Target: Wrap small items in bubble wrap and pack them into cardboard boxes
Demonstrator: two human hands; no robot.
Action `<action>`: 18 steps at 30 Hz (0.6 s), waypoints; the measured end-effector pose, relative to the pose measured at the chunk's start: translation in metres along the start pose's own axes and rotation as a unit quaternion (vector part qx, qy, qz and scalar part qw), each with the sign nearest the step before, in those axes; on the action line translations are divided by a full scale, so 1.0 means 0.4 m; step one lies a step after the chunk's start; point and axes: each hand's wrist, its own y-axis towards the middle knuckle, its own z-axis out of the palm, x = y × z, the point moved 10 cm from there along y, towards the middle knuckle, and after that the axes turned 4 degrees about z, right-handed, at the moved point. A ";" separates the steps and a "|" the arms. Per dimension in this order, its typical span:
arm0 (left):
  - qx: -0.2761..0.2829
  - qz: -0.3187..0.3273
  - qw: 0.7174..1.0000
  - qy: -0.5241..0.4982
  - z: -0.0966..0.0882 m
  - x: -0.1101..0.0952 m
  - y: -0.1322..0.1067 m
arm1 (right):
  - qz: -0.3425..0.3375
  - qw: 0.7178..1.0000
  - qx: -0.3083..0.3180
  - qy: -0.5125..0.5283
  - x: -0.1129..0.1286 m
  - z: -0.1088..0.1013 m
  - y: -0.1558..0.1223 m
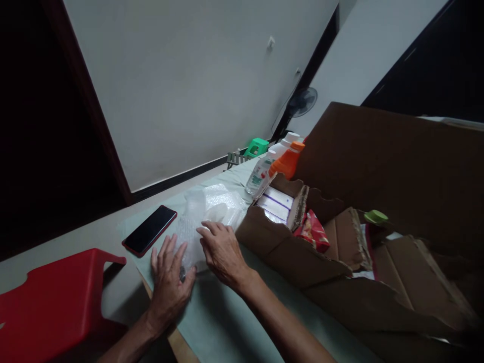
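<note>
My left hand (168,282) lies flat on the table, fingers spread, pressing the near edge of a sheet of clear bubble wrap (212,212). My right hand (223,252) rests beside it with fingers stretched over the same wrap, close to the corner of an open cardboard box (276,242). Something small and dark shows between my two hands under the wrap; I cannot make it out.
A black phone in a red case (150,229) lies left of the wrap. A red plastic stool (53,302) stands at the near left. The box holds white packets (274,204) and a red snack bag (313,232). Behind it stand a clear bottle (260,174) and an orange bottle (287,161).
</note>
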 end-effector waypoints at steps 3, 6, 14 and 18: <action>-0.018 0.004 1.000 0.005 -0.017 -0.005 -0.002 | 0.002 0.994 -0.079 0.077 -0.007 -0.056 -0.098; -0.025 0.013 1.000 0.003 -0.026 -0.009 0.001 | 0.017 0.984 -0.148 0.092 -0.035 -0.067 -0.260; -0.045 0.045 0.998 -0.018 -0.055 -0.025 -0.011 | 0.226 0.950 -0.215 -0.007 -0.124 0.037 -0.757; -0.070 0.055 0.995 -0.035 -0.066 -0.033 -0.015 | 0.277 0.941 -0.192 -0.004 -0.075 0.069 -0.808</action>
